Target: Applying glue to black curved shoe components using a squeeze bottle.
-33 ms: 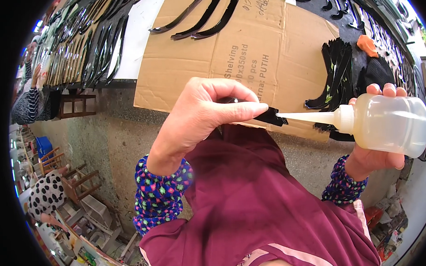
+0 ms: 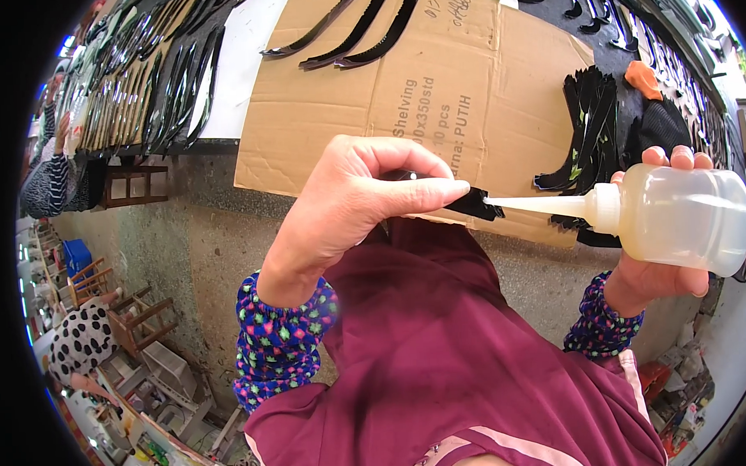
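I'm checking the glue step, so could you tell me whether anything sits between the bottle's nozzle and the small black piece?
Nothing visible does. The left hand pinches the small black piece at one end, and the nozzle tip of the squeeze bottle, held in the right hand, already meets its free end.

Black piece (image 2: pixel 473 203): a small, flat, glossy black part with an angular end; it is pinched between thumb and forefinger of the left hand (image 2: pixel 351 205), and only its tip is seen past the fingertips.
Squeeze bottle (image 2: pixel 685 216): translucent soft plastic, filled with pale yellowish liquid; it is held on its side in the right hand (image 2: pixel 666 276).
Nozzle (image 2: pixel 536 203): 1 long white tapered spout, pointed left; its tip is set against the black piece.
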Demonstrator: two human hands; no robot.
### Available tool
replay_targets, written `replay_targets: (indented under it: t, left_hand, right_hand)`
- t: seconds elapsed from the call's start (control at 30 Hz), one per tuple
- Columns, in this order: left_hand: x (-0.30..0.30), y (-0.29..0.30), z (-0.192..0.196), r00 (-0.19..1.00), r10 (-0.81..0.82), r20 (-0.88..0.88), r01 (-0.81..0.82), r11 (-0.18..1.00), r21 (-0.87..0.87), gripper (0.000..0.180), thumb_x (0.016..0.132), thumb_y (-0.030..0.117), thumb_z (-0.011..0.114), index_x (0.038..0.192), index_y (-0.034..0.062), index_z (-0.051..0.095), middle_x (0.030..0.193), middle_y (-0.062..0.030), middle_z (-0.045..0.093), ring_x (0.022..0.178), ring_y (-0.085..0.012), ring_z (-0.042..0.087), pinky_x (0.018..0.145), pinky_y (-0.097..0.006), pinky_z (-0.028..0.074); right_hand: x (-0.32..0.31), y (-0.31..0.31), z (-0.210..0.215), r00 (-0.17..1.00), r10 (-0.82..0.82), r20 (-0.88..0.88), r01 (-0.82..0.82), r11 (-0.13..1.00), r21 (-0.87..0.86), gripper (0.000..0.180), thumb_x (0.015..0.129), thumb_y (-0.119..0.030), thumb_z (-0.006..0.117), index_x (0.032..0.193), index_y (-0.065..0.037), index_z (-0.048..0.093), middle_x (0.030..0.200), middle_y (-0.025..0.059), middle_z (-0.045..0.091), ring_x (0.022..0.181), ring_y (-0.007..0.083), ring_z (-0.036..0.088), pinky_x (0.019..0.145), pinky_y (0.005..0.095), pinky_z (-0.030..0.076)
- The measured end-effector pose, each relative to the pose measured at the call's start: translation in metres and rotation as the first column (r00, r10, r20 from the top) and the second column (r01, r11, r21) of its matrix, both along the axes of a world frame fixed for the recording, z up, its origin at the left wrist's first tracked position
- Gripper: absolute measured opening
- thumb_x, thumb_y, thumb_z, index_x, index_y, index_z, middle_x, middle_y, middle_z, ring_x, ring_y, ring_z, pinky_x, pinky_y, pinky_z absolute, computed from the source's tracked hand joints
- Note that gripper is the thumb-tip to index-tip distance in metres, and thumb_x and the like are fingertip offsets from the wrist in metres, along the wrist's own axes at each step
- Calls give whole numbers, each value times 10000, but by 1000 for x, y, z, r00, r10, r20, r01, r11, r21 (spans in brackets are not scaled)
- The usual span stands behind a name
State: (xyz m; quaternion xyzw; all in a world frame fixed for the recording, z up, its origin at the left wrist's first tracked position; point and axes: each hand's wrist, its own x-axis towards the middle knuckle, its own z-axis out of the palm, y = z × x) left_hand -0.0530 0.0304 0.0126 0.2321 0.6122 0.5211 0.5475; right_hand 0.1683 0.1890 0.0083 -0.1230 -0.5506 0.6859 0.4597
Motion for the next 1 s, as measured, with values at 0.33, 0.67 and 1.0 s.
replay_targets:
  t: [0.33, 0.67, 1.0]
  left_hand:
    - [-1, 2, -2, 1000, 6, 21, -5, 1000, -17, 100, 722, 88, 678, 776, 9, 647, 623, 30, 561, 522, 1, 446, 454, -141, 307]
    - [-3, 3, 0, 1000, 18, 22, -18, 1000, -3, 95, 725, 96, 680, 765, 17, 646, 606, 44, 543, 493, 11, 418, 428, -138, 283]
    - [0, 2, -6, 1000, 24, -15, -23, 999, 31, 98, 732, 109, 675, 762, 21, 646, 613, 53, 541, 495, 17, 406, 431, -137, 277]
  right_hand:
    - [1, 1, 0, 1000, 14, 8, -14, 1000, 1, 1070, 492, -510, 793, 1299, -46, 267, 1269, 105, 350, 1175, 326, 337, 872, 504, 392]
    - [1, -1, 0, 1000, -14, 11, 14, 999, -32, 1069, 471, -514, 801, 1280, -49, 279, 1238, 94, 351, 1165, 312, 332, 873, 500, 391]
    - [5, -2, -2, 1000, 6, -5, -7, 999, -40, 1066, 474, -507, 803, 1280, -43, 281, 1234, 95, 351, 1161, 309, 332, 861, 500, 404]
